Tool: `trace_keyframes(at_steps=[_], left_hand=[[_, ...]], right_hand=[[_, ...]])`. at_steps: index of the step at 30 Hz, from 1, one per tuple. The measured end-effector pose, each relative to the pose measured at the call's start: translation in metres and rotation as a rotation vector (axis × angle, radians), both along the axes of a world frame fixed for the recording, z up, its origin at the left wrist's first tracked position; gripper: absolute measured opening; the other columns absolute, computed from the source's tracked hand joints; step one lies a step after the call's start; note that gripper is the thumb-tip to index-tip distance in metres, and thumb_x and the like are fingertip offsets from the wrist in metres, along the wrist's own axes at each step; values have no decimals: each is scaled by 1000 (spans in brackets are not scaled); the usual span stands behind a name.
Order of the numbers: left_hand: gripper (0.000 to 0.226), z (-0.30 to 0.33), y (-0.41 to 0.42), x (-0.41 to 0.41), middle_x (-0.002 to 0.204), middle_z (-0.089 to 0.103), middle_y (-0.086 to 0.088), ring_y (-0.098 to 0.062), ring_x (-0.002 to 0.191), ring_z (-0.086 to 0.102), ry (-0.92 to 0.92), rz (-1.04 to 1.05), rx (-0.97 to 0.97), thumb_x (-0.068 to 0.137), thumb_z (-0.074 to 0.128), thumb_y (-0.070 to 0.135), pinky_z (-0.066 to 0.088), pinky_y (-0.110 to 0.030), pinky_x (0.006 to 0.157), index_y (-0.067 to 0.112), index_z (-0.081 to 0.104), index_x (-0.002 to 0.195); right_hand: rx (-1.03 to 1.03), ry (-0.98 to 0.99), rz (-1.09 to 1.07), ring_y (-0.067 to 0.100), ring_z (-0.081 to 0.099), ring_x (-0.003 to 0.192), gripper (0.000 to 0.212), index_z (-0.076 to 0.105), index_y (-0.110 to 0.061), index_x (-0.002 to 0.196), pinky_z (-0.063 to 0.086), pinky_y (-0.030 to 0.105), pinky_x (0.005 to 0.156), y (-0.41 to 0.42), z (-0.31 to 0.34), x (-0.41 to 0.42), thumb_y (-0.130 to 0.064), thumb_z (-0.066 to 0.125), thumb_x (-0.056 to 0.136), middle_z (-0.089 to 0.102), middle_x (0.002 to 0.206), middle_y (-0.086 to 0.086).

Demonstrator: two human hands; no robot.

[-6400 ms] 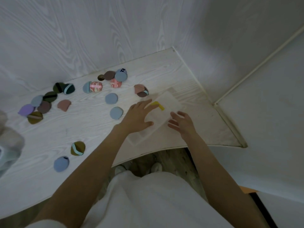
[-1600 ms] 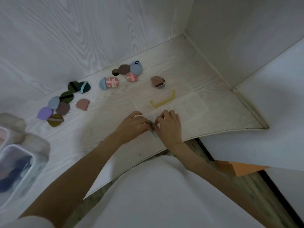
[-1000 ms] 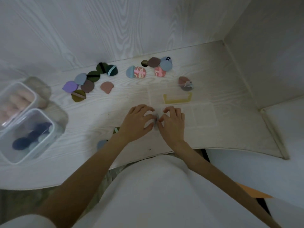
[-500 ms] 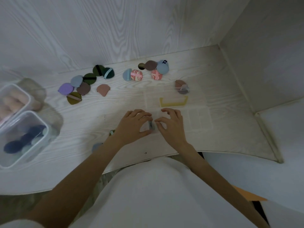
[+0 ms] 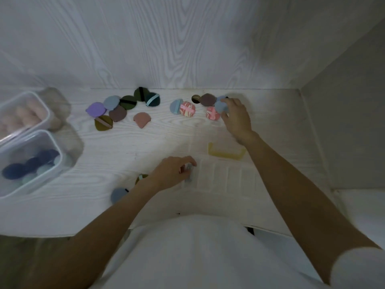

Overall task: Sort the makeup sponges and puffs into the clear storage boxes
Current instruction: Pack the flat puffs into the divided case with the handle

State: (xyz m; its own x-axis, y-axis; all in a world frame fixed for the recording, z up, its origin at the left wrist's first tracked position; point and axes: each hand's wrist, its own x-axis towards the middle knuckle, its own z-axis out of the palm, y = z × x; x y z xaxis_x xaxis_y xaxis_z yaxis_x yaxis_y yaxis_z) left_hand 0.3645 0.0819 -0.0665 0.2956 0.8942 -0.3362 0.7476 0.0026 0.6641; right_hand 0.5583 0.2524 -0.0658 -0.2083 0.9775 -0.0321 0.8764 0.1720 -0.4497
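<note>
A person's right hand is pinching a pale blue puff at the far cluster of puffs, while the left hand is curling its fingers on the near corner of a clear compartment box lying open with its yellow clasp showing. Crowded neighbours such as the pink marbled puff are likely to be dragged along, and the thin box risks sliding if that steadying hold slackens.

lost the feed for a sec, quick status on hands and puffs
Right hand pinching a blue puff in the back row. Left hand holding a puff at the clear divided box. Nothing in the way.
</note>
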Motion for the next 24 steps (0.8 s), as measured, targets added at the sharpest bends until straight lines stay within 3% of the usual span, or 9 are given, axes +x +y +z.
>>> trace_keyframes(at_steps=[4, 9, 12, 15, 19, 21, 24], left_hand=[[14, -1, 1, -4, 77, 59, 6, -2, 54, 53, -9, 66, 8, 89, 59, 18, 41, -8, 56, 18, 66, 102], [12, -5, 0, -2, 65, 48, 22, 5, 49, 50, -31, 131, 50, 87, 63, 17, 40, -3, 54, 18, 68, 97], [10, -5, -1, 4, 66, 53, 19, 4, 48, 56, -67, 144, 72, 86, 64, 16, 42, -4, 52, 17, 68, 95], [8, -5, -2, 14, 71, 62, 9, 5, 48, 57, -78, 162, 65, 87, 64, 18, 43, -3, 54, 16, 67, 94], [11, -2, -5, 27, 71, 64, 8, 5, 53, 58, -101, 162, 58, 90, 58, 21, 46, -8, 58, 17, 66, 96], [15, 0, -11, 32, 77, 68, 5, 0, 62, 61, -119, 134, 33, 92, 54, 22, 47, -9, 64, 18, 66, 101], [22, -2, -20, 37, 92, 69, 1, -9, 79, 61, -101, 39, 22, 93, 51, 20, 46, -18, 76, 19, 65, 110]], right_hand=[[-139, -175, 19, 37, 41, 118, 36, 50, -13, 129, 37, 37, 94, 37, -22, -7, -11, 44, 94, 36, 140, 15], [-94, -201, -20, 35, 48, 107, 19, 63, -10, 105, 41, 37, 89, 41, -30, -2, -9, 51, 90, 50, 122, 17], [-30, -77, -71, 31, 56, 99, 15, 65, -7, 94, 44, 34, 78, 27, -23, 2, -3, 53, 86, 61, 106, 15], [17, 194, -159, 26, 61, 87, 8, 60, -4, 91, 47, 34, 74, 4, 2, 4, -2, 59, 83, 65, 93, 12], [-51, 508, -260, 7, 55, 69, 27, 58, -9, 105, 46, 17, 70, -55, 43, 8, -4, 68, 79, 57, 75, -4], [-69, 583, -268, 8, 54, 69, 26, 63, -9, 103, 46, 11, 67, -95, 51, 13, -5, 70, 79, 56, 76, -4], [11, 505, -213, 9, 53, 69, 15, 66, -10, 92, 42, 5, 61, -151, 43, 13, -7, 70, 78, 58, 82, 1]])
